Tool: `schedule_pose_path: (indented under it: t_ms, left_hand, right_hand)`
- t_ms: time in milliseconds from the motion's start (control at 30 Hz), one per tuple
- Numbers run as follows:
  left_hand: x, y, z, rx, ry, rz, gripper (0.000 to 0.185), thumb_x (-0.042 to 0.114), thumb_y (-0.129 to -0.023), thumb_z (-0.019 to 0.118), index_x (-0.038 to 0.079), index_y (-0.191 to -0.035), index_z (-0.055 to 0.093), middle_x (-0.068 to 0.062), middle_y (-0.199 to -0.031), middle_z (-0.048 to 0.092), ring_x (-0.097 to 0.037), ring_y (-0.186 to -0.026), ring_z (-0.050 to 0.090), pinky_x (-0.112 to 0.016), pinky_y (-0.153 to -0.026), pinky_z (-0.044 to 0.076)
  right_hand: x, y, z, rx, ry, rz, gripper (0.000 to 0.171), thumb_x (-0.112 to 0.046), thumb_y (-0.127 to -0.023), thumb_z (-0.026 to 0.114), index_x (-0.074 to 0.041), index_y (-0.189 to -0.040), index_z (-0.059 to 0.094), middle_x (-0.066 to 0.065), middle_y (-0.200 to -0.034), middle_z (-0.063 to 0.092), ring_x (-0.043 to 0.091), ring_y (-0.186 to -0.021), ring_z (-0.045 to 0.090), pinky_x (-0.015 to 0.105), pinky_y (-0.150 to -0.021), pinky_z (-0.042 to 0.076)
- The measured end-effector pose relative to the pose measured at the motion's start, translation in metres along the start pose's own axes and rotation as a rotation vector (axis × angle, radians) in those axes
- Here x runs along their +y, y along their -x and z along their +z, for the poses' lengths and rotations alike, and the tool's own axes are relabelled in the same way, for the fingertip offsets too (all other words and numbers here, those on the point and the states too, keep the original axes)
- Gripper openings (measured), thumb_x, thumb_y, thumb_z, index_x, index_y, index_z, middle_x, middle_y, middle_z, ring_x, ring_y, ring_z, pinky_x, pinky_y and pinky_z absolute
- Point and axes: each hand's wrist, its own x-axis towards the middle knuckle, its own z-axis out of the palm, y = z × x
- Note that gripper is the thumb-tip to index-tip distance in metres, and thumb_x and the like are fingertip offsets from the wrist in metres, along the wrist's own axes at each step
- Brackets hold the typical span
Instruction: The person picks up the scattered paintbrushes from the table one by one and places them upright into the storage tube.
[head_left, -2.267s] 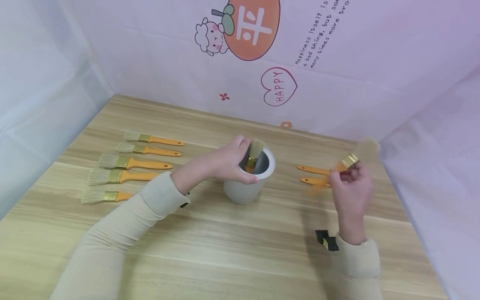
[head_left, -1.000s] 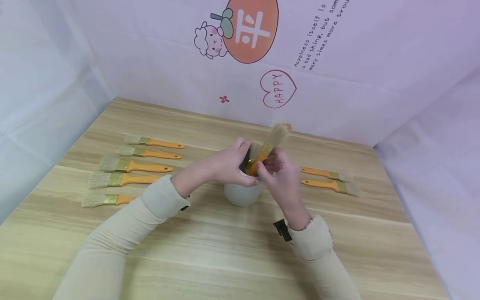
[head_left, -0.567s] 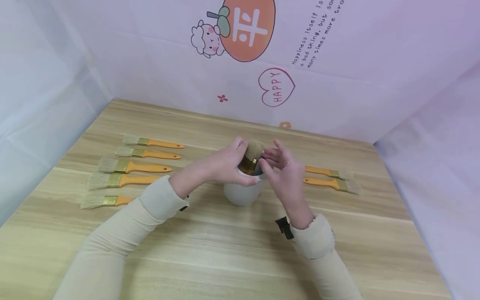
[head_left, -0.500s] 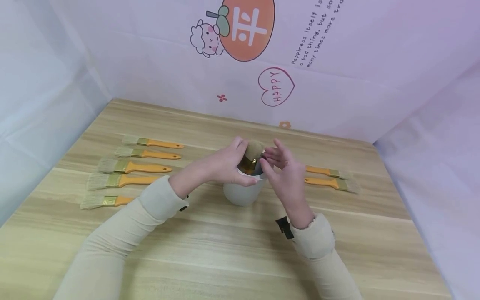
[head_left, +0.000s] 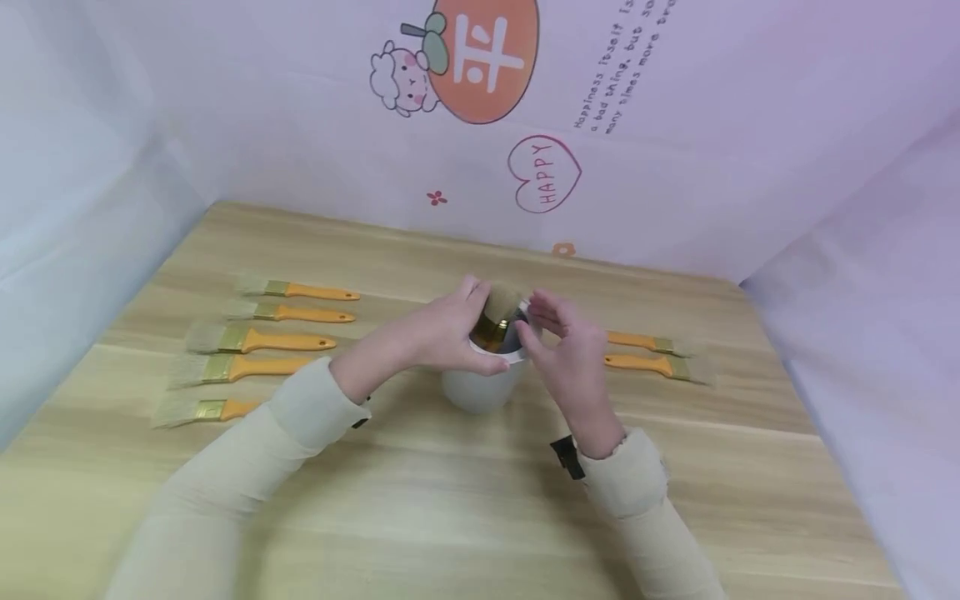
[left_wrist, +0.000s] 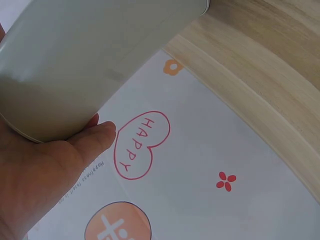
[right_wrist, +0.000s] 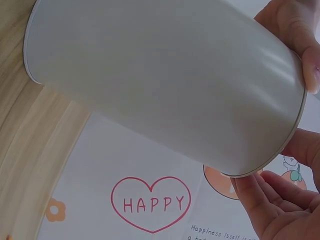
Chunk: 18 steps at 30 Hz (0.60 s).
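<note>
The left hand (head_left: pixel 453 329) grips the pale grey, smooth cylindrical can (head_left: pixel 480 390) by its white rim, fingers on the far side, thumb curled over the near edge. Opposite, the right hand (head_left: pixel 573 346) holds its fingers fairly straight at the rim, thumb apart from them; whether it pinches cannot be told. The can sits between the hands, its long axis near upright, mouth up. Inside it, at least one broad tan-bristled paintbrush (head_left: pixel 501 302) with a brass-coloured ferrule stands bristles up. Just right of the right hand, the nearer one, lie two flat orange-handled paintbrushes (head_left: pixel 637 362), handles towards the can. Five similar orange-handled paintbrushes (head_left: pixel 288 342) lie leftward, handles also canward, beside the left forearm, on the pale wood-grain table (head_left: pixel 420 517).
</note>
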Motion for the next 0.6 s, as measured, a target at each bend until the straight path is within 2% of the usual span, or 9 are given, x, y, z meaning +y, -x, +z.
schedule_pose_path:
  t_ms: [67, 167, 333, 600]
  left_hand:
    - [-0.002, 0.004, 0.001, -0.003, -0.016, -0.009, 0.108, 0.055, -0.076, 0.069, -0.003, -0.151, 0.017, -0.014, -0.135, 0.036, -0.021, -0.102, 0.055, -0.032, -0.089, 0.051]
    - [-0.002, 0.007, 0.001, 0.0, -0.023, -0.01, 0.107, 0.055, -0.076, 0.068, -0.004, -0.15, 0.018, -0.015, -0.136, 0.036, -0.022, -0.105, 0.055, -0.033, -0.092, 0.051]
    - [0.001, 0.001, 0.001, 0.024, 0.008, 0.01, 0.106, 0.055, -0.075, 0.068, -0.003, -0.15, 0.02, -0.014, -0.14, 0.034, -0.024, -0.111, 0.055, -0.036, -0.097, 0.049]
    - [0.003, -0.003, 0.001, 0.011, 0.011, -0.018, 0.105, 0.055, -0.075, 0.068, -0.001, -0.149, 0.02, -0.011, -0.138, 0.034, -0.022, -0.107, 0.055, -0.034, -0.096, 0.048]
  right_hand:
    - [0.0, 0.002, 0.003, -0.009, -0.007, 0.001, 0.034, 0.007, -0.077, 0.074, 0.014, -0.108, 0.063, 0.027, -0.101, 0.07, 0.035, -0.092, 0.071, 0.036, -0.081, 0.057]
    - [0.0, 0.003, 0.005, -0.004, 0.001, 0.003, 0.033, 0.007, -0.077, 0.074, 0.014, -0.107, 0.063, 0.028, -0.1, 0.069, 0.036, -0.091, 0.07, 0.037, -0.081, 0.057]
    - [0.002, 0.0, -0.005, 0.056, 0.054, 0.047, 0.037, 0.006, -0.077, 0.074, 0.014, -0.111, 0.062, 0.028, -0.104, 0.068, 0.037, -0.095, 0.069, 0.039, -0.083, 0.057]
    - [0.021, 0.003, -0.02, 0.18, 0.111, 0.057, 0.038, 0.006, -0.079, 0.072, 0.016, -0.114, 0.059, 0.029, -0.106, 0.067, 0.038, -0.098, 0.068, 0.038, -0.085, 0.056]
